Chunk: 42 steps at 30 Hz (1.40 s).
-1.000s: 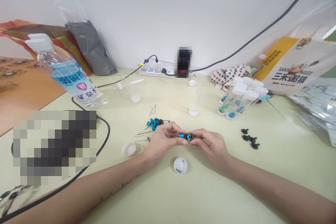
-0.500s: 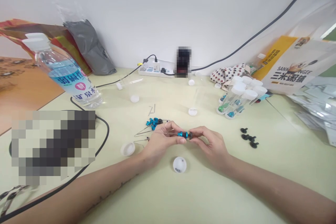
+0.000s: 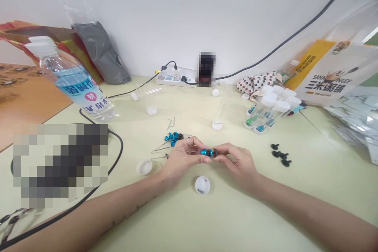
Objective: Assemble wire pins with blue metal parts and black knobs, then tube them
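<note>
Between both hands lies a small blue metal piece (image 3: 204,152) with a black end and a thin metal rod running out to the left. My left hand (image 3: 181,161) pinches the blue part between thumb and fingers. The fingertips of my right hand (image 3: 239,162) are closed on the black end (image 3: 215,152), partly hiding it. Behind my left hand is a heap of blue and black pieces (image 3: 173,138) with thin rods (image 3: 161,150). In front of the hands stands a white cap (image 3: 202,179) with tiny dark bits in it. Another white cap (image 3: 144,167) sits left of my left wrist.
Several black knobs (image 3: 276,153) lie to the right. Capped clear tubes (image 3: 267,114) stand behind them. Two small hex keys (image 3: 171,123) lie farther back. A water bottle (image 3: 73,82) and a black cable (image 3: 121,145) are at the left, a power strip (image 3: 175,80) by the wall.
Almost nothing differs. The blue piece and both hands keep their grip, with only a very slight shift of the fingers and the view.
</note>
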{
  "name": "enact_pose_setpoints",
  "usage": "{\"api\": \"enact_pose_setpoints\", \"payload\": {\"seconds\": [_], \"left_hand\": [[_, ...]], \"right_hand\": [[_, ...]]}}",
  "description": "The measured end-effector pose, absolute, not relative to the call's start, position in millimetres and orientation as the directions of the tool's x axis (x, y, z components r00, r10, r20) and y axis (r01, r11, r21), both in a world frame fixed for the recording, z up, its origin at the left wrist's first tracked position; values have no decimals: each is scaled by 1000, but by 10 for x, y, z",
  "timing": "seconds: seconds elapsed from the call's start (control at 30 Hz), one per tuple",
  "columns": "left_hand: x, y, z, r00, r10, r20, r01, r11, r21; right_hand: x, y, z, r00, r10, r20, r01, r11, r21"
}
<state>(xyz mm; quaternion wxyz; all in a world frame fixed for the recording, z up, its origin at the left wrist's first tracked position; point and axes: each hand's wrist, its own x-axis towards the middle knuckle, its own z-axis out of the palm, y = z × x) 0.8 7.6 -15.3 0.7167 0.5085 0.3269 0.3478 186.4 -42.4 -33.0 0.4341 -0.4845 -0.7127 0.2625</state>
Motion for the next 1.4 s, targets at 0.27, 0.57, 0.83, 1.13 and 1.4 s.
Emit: {"api": "enact_pose_setpoints", "payload": {"seconds": [0.27, 0.57, 0.83, 1.13, 1.4], "left_hand": [[-2, 72, -145, 563, 819, -110, -166, 243, 956], [0, 67, -154, 568, 817, -101, -178, 242, 954], [-5, 70, -164, 570, 815, -108, -168, 244, 955], [0, 88, -181, 549, 831, -92, -193, 233, 953], [-5, 100, -196, 542, 834, -102, -203, 248, 947]], "right_hand": [[1875, -421, -329, -166, 929, 330, 450, 369, -813], [1884, -423, -336, -178, 923, 341, 459, 384, -801], [1883, -416, -314, -198, 916, 348, 453, 400, -797], [1879, -406, -319, -208, 908, 364, 477, 420, -772], [1863, -402, -340, -163, 883, 439, 500, 458, -735]]}}
